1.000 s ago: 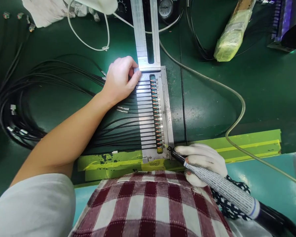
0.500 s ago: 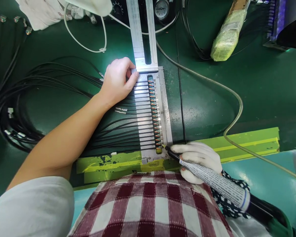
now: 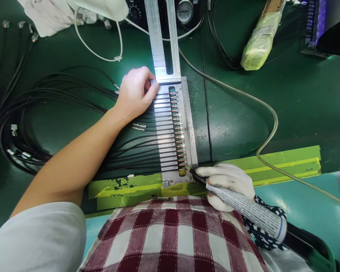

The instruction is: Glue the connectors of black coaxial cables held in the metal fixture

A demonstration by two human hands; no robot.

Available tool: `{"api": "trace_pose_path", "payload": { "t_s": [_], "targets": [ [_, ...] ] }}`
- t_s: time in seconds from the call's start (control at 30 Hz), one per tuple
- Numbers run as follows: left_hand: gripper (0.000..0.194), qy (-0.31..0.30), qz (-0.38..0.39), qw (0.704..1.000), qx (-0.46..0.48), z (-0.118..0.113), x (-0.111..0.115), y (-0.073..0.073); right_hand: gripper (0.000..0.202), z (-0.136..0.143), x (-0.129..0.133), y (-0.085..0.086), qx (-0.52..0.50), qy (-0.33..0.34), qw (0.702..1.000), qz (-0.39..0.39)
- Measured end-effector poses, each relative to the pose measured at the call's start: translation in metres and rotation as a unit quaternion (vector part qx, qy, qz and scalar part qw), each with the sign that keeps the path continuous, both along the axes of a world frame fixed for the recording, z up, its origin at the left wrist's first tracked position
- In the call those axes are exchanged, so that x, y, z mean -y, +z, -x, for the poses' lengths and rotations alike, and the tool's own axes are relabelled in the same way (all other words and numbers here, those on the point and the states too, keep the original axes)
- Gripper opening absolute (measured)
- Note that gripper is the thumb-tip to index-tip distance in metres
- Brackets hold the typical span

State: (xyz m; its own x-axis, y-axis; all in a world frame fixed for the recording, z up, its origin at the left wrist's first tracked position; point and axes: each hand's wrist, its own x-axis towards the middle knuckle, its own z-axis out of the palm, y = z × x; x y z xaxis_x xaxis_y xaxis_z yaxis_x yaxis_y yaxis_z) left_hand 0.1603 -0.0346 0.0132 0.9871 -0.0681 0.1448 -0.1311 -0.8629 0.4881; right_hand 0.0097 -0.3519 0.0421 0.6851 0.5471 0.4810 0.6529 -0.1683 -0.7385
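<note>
My bare left hand (image 3: 136,90) pinches the upper left corner of a flat metal fixture (image 3: 166,151) between thumb and fingers. Across that fixture lie several black cables (image 3: 138,166) in a row, their stripped ends and small connectors (image 3: 181,141) lined up along a slot. In a white glove, my right hand (image 3: 229,183) grips a dispensing syringe (image 3: 240,202) with a printed paper wrap and a dark front end. Its thin tip is beside the lowest connectors, at the slot's near end; whether it touches them I cannot tell.
Coiled cables (image 3: 19,151) spread over the green mat at left. A pale hose (image 3: 243,90) curves across the right side. At the back stand a pressure gauge (image 3: 185,12) and a dial (image 3: 135,11). A tape-wrapped block (image 3: 257,49) lies at upper right.
Both hands, the syringe and the fixture hold nearly the same places. The view has shifted very slightly.
</note>
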Motion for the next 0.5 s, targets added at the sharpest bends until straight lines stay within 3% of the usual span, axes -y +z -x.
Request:
{"api": "trace_pose_path", "payload": {
  "t_s": [0.23, 0.5],
  "targets": [
    [0.039, 0.002, -0.002, 1.000, -0.022, 0.0005, 0.0006, 0.0015, 0.009, -0.0016, -0.0019, 0.0034, 0.005, -0.002, 1.000, -0.003],
    [0.034, -0.013, 0.027, 0.999, 0.017, 0.0006, -0.0015, 0.0000, 0.007, -0.0039, -0.0057, 0.0052, 0.008, -0.012, 1.000, 0.001]
  ]
}}
